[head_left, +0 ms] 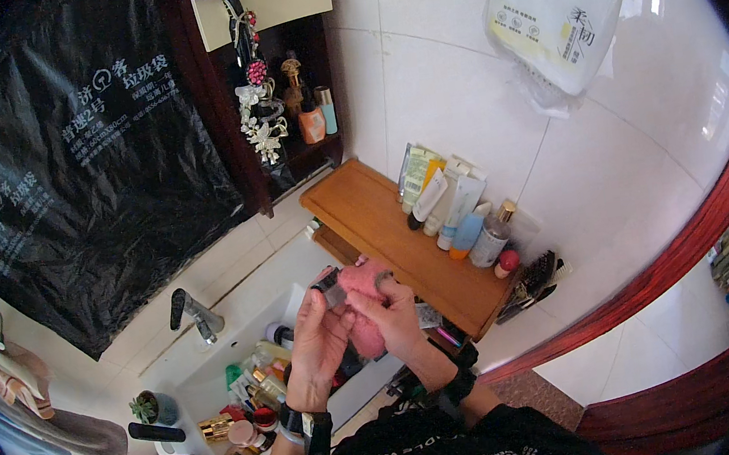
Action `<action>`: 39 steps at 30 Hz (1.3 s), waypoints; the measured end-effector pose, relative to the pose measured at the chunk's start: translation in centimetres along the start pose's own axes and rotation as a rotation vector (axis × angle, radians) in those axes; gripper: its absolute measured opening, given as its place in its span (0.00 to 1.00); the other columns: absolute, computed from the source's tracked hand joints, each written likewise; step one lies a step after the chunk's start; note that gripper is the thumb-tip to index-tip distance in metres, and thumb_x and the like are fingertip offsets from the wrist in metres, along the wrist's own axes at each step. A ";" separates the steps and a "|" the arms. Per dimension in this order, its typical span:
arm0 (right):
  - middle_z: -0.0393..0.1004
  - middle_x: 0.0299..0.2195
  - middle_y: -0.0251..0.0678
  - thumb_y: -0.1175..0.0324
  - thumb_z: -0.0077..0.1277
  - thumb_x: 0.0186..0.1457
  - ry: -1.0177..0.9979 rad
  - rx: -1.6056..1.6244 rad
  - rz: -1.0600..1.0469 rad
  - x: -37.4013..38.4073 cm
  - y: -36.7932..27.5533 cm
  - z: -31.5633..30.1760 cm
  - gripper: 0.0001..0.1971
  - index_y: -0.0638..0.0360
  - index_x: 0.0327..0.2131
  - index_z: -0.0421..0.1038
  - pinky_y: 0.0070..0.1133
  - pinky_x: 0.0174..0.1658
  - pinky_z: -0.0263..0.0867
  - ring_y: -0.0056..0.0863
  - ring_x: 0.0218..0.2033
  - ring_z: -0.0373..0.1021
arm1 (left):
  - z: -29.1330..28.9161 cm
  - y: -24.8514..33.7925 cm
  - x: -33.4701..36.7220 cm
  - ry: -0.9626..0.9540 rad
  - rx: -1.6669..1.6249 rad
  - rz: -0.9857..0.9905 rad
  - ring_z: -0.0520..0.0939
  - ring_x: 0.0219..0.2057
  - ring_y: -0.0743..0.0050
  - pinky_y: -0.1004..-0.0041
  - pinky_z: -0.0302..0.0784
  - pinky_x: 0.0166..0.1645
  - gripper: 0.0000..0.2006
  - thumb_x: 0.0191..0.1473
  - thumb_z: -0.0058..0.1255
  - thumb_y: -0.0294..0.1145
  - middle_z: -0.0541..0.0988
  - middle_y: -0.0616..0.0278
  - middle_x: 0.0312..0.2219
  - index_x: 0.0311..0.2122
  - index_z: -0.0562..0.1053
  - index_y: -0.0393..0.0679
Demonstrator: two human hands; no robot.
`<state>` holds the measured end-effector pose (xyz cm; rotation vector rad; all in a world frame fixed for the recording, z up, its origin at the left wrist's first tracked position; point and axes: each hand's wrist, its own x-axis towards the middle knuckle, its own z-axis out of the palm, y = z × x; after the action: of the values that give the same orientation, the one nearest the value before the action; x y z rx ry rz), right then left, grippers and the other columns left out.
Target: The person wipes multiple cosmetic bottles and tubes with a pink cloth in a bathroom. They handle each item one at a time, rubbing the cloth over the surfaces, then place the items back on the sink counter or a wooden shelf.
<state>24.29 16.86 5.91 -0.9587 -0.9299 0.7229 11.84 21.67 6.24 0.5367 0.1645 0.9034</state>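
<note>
Over the front edge of the wooden shelf, both my hands are close together. My left hand (319,340) is closed round a small clear item with a black end (329,285), perhaps a little bottle; its lower part is hidden by my fingers. My right hand (396,318) grips a fluffy pink cloth (366,340), which bunches up beside the small item and hangs below my fingers. The cloth appears to touch the item.
A wooden shelf (357,197) carries several tubes and bottles (466,232) along the wall. Below lies a white sink (252,308) with a faucet (198,317) and many cosmetics (270,384). A small potted plant (153,407) stands left. Black plastic (96,159) covers the upper left.
</note>
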 end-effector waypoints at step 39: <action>0.76 0.26 0.34 0.70 0.61 0.46 0.005 -0.328 -0.138 -0.3 -0.9 0.8 0.09 0.63 0.31 0.77 0.20 0.34 0.66 0.23 0.29 0.71 | 0.8 0.2 -0.6 0.098 0.096 0.250 0.76 0.46 0.71 0.68 0.70 0.54 0.17 0.61 0.44 0.34 0.75 0.61 0.46 0.53 0.67 0.41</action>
<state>23.54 16.48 6.86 -1.1685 -1.1205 0.4581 11.67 21.01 6.97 0.6117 0.2339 1.1709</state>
